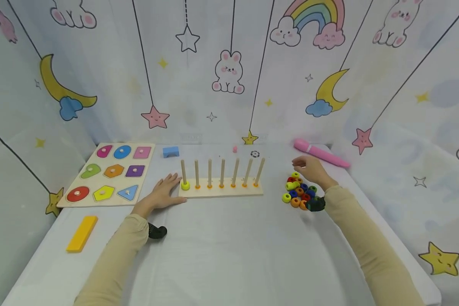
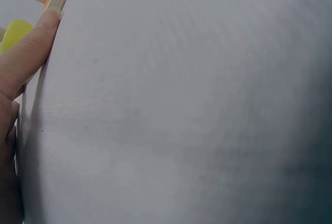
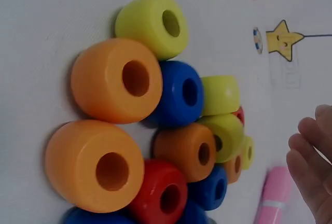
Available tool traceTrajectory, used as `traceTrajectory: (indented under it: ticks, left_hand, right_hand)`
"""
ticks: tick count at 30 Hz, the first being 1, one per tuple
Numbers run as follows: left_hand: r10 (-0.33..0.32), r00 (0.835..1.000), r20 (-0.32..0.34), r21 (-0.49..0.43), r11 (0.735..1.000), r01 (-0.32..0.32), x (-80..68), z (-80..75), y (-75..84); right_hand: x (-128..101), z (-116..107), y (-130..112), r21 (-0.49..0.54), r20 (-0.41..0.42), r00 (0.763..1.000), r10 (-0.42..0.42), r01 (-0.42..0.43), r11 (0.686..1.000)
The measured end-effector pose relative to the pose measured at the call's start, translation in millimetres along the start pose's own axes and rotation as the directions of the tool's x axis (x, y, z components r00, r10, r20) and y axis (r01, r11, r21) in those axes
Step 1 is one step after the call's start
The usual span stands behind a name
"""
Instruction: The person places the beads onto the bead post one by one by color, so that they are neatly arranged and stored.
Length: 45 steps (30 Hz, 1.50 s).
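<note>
The wooden peg board (image 1: 220, 192) is taken as the landmark. It is steadied at its left end by the left hand (image 1: 164, 194), which lies flat on the white table cloth (image 1: 229, 250) with straight fingers (image 2: 26, 53) touching the board's edge. One yellow bead (image 1: 185, 185) is seated on the leftmost peg, just beside that hand. To the right of the board, apart from it, the pile of coloured beads (image 1: 300, 192) is found; the right hand (image 1: 310, 169) is held above its far side, fingers loosely curled and holding nothing. For a clean pick, a single top bead is best pinched by its sides, so that the hole is kept free for the peg.
</note>
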State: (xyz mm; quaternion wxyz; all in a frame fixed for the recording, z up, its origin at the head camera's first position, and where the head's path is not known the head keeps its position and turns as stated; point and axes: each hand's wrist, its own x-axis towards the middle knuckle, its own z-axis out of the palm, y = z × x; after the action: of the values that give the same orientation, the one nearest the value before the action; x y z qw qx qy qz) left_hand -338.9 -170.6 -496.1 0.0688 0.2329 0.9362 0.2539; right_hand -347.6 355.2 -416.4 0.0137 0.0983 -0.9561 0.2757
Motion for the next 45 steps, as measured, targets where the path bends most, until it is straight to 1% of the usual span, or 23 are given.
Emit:
traceTrajectory:
  ticks: [5, 9, 13, 22, 25, 28, 31, 34, 39, 42, 45]
  left_hand:
    - [0.007, 1.000, -0.014, -0.001, 1.000, -0.007, -1.4, -1.5, 1.0]
    - [0.012, 1.000, -0.025, -0.007, 1.000, -0.012, -3.8, -0.3, 2.4]
    - [0.014, 0.999, -0.029, -0.012, 1.000, -0.014, -4.8, 2.1, 2.5]
    - [-0.004, 1.000, -0.013, -0.006, 1.000, 0.004, -7.7, 8.4, 1.6]
    - [-0.001, 1.000, -0.023, 0.002, 1.000, 0.001, -7.0, 8.0, 0.6]
    - [0.006, 0.999, -0.038, 0.008, 1.000, -0.006, -5.7, 5.5, -0.1]
    - [0.005, 0.999, -0.043, 0.001, 1.000, -0.005, -5.6, 2.7, 0.5]
    - [0.001, 1.000, -0.031, 0.000, 1.000, -0.001, -5.7, 1.6, 1.4]
    - [-0.026, 1.000, -0.006, 0.010, 1.000, 0.026, -5.3, 1.9, 1.1]
    - [-0.026, 1.000, -0.010, 0.011, 1.000, 0.026, -4.4, 2.8, 1.1]
    - [-0.013, 1.000, -0.015, 0.006, 1.000, 0.013, -3.2, 4.4, 2.0]
  right_hand:
    - [0.5, 11.8, 15.8, -0.061, 0.030, 0.997, 0.072, -0.070, 0.996]
    - [1.3, 23.6, 25.2, -0.105, 0.040, 0.994, 0.097, -0.092, 0.990]
    - [1.1, 29.5, 28.3, -0.124, 0.023, 0.996, 0.088, -0.085, 0.989]
    - [-0.9, 38.6, 33.0, -0.102, -0.012, 0.995, 0.098, -0.099, 0.990]
    - [0.1, 38.9, 32.4, -0.086, -0.020, 0.995, 0.099, -0.101, 0.991]
    - [4.1, 38.1, 30.6, -0.092, -0.032, 0.996, 0.088, -0.091, 0.992]
    - [9.6, 34.9, 24.3, -0.080, -0.047, 0.996, 0.073, -0.077, 0.994]
    - [14.8, 29.2, 10.5, -0.070, -0.071, 0.997, 0.043, -0.048, 0.996]
    - [31.9, 16.5, -25.8, -0.059, -0.090, 0.995, -0.043, 0.038, 0.998]
    - [44.3, 10.5, -49.4, -0.019, -0.083, 0.995, -0.051, 0.049, 0.999]
    - [54.8, 7.6, -73.1, 0.009, -0.092, 0.994, -0.059, 0.060, 0.998]
